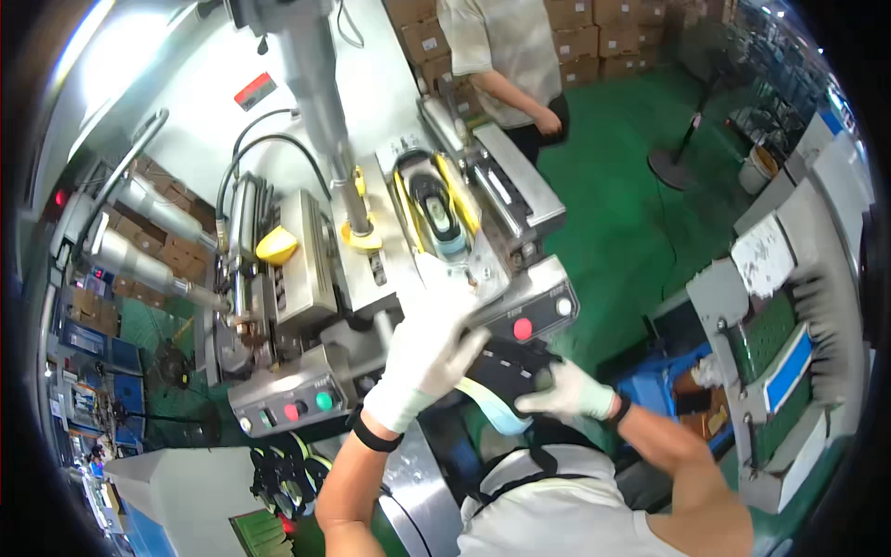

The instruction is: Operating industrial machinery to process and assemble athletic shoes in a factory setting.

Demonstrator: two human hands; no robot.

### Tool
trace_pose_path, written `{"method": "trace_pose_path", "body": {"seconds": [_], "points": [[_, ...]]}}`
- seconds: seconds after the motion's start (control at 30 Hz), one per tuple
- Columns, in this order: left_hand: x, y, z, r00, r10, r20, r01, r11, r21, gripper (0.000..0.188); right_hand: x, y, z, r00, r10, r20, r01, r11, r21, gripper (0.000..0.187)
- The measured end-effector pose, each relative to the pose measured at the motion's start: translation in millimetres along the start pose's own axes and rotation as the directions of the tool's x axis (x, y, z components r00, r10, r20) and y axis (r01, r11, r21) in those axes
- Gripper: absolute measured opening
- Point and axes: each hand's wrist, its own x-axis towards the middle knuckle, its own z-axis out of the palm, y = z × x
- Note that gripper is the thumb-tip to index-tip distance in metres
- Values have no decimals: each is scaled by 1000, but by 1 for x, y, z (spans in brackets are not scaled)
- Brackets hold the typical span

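Note:
My right hand [577, 391], in a white glove, closes on a black shoe [506, 364] with a pale yellow and light blue sole, held in front of the machine. My left hand [422, 348], also gloved, is stretched toward the machine, thumb apart from the fingers. Its fingertips are blurred, and its thumb is close to the black shoe; whether they touch I cannot tell. Beyond the left hand, another dark shoe [434, 206] with a light blue end sits in the machine between yellow pads [458, 193].
Around me stands a metal press [306, 265] with a vertical cylinder [316, 84] and panels with red [522, 329] and green [324, 400] buttons. Several dark shoes [283, 478] lie at lower left. A person [506, 65] stands behind the machine. A brush-edged unit [775, 371] is at right.

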Motion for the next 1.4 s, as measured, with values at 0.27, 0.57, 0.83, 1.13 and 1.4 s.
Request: {"method": "trace_pose_path", "body": {"seconds": [0.27, 0.57, 0.83, 1.13, 1.4], "points": [[119, -217, 151, 655, -664, -360, 653, 738, -174, 62, -83, 68, -6, 843, 476, -252, -331, 827, 454, 43], [149, -340, 241, 826, -558, -81, 535, 731, 424, 52, -70, 22, -8, 718, 621, -315, -494, 773, 398, 40], [13, -171, 23, 685, -723, 92, 598, 485, -638, 50, 52, -70, -31, 831, 232, -506, -12, 916, 400, 58], [-320, -53, -70, 498, -786, 367, 813, 276, -512, 71, 411, 7, -103, 936, 235, -261, -274, 954, -125, 52], [-488, -27, 33, 62, -996, 68, 952, 38, -303, 72, 468, 87, -64, 899, -1, -439, -366, 551, -750, 57]]}}
